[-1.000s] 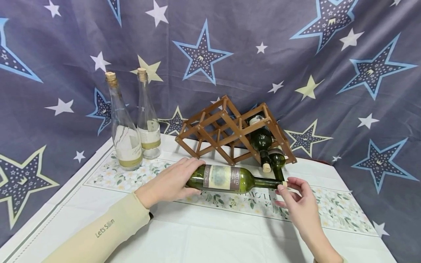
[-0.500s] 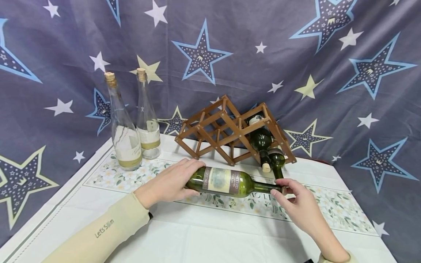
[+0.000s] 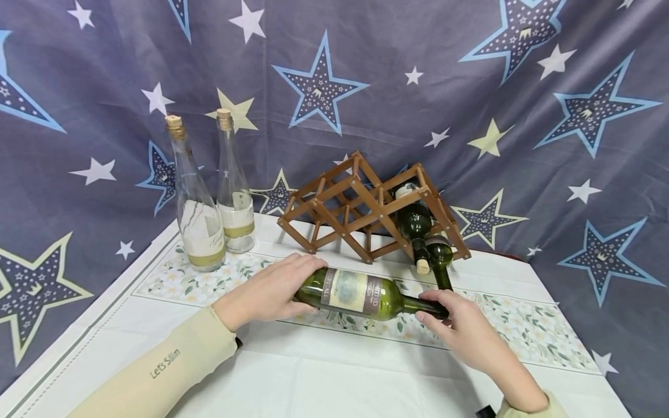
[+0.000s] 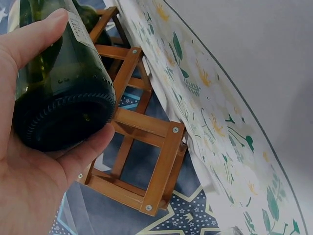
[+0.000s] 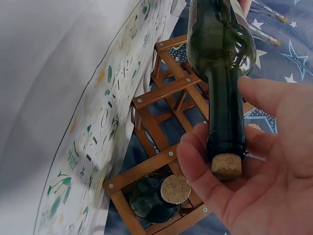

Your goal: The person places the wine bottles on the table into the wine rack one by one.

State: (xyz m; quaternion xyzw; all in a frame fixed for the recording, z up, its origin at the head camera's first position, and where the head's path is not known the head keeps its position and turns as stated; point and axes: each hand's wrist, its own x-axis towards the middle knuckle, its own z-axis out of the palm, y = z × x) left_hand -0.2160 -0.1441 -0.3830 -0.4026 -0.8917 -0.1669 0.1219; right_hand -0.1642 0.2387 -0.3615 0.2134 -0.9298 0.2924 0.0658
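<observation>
A green wine bottle [image 3: 350, 292] with a cream and brown label lies sideways above the table, its neck toward the right and tilted slightly down. My left hand [image 3: 279, 288] grips its base end; in the left wrist view the thumb [image 4: 41, 36] lies along the glass near the bottom. Around the neck curl the fingers of my right hand [image 3: 465, 325]. A cork [image 5: 227, 165] plugs the mouth, seen in the right wrist view but hidden by the hand in the head view. Behind the bottle stands a wooden wine rack [image 3: 355, 203].
Two dark green bottles lie in the rack's right side, the upper bottle [image 3: 414, 220] and the lower bottle [image 3: 440, 255], necks forward. At the left stand two clear corked bottles, a nearer one [image 3: 201, 232] and a farther one [image 3: 237, 215]. A floral runner [image 3: 528, 337] crosses the white tablecloth [image 3: 313, 377].
My right hand has slid left from the cork end onto the neck and now wraps it. The neck end has dipped a little toward me. My left hand keeps its grip.
</observation>
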